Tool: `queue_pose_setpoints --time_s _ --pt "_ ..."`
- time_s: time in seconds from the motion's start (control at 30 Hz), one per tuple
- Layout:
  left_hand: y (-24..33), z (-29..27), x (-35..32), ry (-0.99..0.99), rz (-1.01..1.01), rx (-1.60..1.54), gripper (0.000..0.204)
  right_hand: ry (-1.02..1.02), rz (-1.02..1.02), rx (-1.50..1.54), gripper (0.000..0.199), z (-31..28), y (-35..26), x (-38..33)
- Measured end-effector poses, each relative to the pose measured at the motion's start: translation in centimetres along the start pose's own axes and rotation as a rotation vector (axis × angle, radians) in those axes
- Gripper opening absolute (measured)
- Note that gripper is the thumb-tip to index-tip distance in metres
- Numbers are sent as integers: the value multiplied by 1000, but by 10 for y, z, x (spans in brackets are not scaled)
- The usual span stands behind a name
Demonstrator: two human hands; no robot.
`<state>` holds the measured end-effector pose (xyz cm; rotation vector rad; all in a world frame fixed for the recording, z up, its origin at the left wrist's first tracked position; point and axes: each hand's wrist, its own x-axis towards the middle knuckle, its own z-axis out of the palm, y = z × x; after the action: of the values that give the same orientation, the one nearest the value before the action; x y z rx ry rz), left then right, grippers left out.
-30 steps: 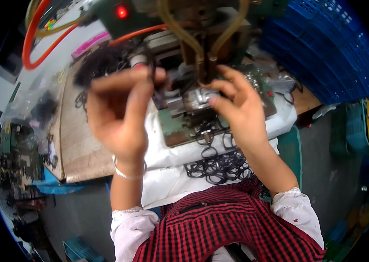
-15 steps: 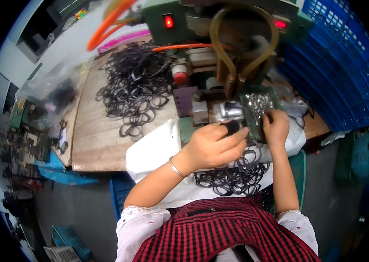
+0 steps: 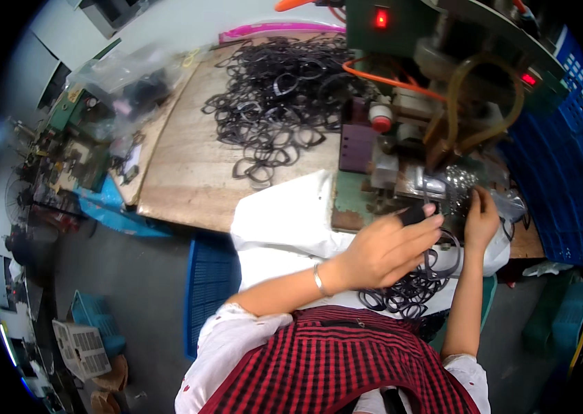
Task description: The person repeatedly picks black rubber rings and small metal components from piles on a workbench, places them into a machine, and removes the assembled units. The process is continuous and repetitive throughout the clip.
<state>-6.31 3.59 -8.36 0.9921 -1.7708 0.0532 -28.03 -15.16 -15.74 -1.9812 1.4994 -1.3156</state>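
Two hands work at a green machine (image 3: pixel 402 27) on a wooden worktop (image 3: pixel 188 172). Left hand (image 3: pixel 384 248) has its grip clamped on a small black piece (image 3: pixel 413 215), pinched at the fingertips; a thin black ring (image 3: pixel 443 252) loops just below the fingers, and whether it is held too cannot be told. Silver bracelet (image 3: pixel 318 279) on that wrist. Right hand (image 3: pixel 481 219) sits just right of the left grip, fingers curled together up against the machine's metal parts; what it grips, if anything, is hidden, so cannot tell. Shiny metal bits (image 3: pixel 458 179) lie just above the right grip. Below both grips, a small heap of black rings (image 3: pixel 402 297) rests on white cloth (image 3: pixel 284 221) near the person's lap. Far up and left of the left grip, a big tangled pile of black rings (image 3: pixel 278 90) covers the worktop. Orange hose (image 3: pixel 381 79) runs across the machine, red button (image 3: pixel 380 123) above the left grip. Blue crates (image 3: pixel 560 179) stand right of the right grip. Red checked shirt (image 3: pixel 347 366) at the bottom.
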Motion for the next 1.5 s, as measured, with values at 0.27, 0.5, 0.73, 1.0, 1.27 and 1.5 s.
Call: queue_pose_setpoints --time_s 0.27,0.5,0.73,1.0,1.27,1.5 --pt "-43 -133 -21 188 -354 679 25 71 120 386 15 -5 -23 -4" --pt "-149 -125 -44 -398 -1179 995 49 -104 114 299 15 6 -54 1" --pt "-151 -104 -77 -93 -1240 955 57 -43 202 149 16 -61 -24 -35" --pt "-168 -109 -78 -47 -1111 911 56 -390 90 641 38 -23 -143 20" --pt "-97 -108 -10 642 -657 -747 40 -418 216 927 53 -7 -150 12" --pt "-64 -94 19 591 -550 -626 41 -380 229 961 60 -13 -178 -16"
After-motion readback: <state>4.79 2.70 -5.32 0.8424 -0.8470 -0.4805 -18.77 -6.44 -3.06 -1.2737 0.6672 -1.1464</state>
